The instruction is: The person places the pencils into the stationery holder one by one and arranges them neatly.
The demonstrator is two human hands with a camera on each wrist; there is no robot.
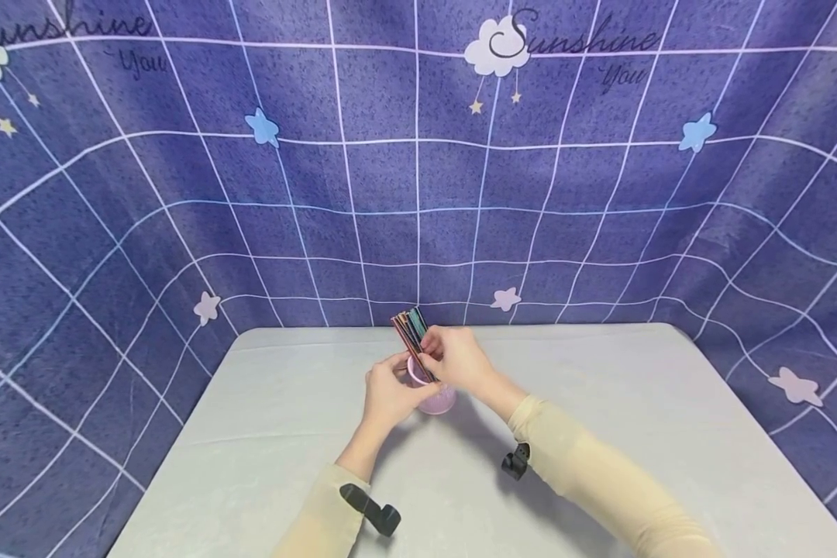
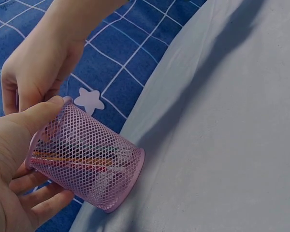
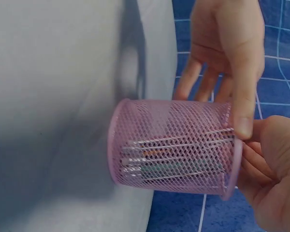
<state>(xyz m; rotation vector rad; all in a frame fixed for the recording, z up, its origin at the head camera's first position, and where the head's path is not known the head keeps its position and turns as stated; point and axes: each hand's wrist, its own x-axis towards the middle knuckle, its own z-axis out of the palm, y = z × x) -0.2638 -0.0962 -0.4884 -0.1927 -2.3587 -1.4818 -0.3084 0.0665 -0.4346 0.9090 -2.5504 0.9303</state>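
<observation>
A pink mesh pen cup (image 1: 438, 401) stands on the table, its wall well seen in the left wrist view. Several colored pencils (image 1: 408, 329) lean out of its mouth toward the upper left, and their lower ends show through the mesh in both wrist views. My left hand (image 1: 388, 394) holds the cup at its rim, thumb (image 2: 47, 110) over the near side and fingers around the other. At the mouth, my right hand (image 1: 460, 359) pinches the pencils with thumb and fingertips; its fingertips are partly hidden behind the rim in the left wrist view.
A pale grey cloth covers the table (image 1: 600, 434). Behind it and at both sides hangs a blue curtain (image 1: 384, 178) with white grid lines, stars and clouds. Dark camera straps (image 1: 370, 509) sit on both sleeved wrists.
</observation>
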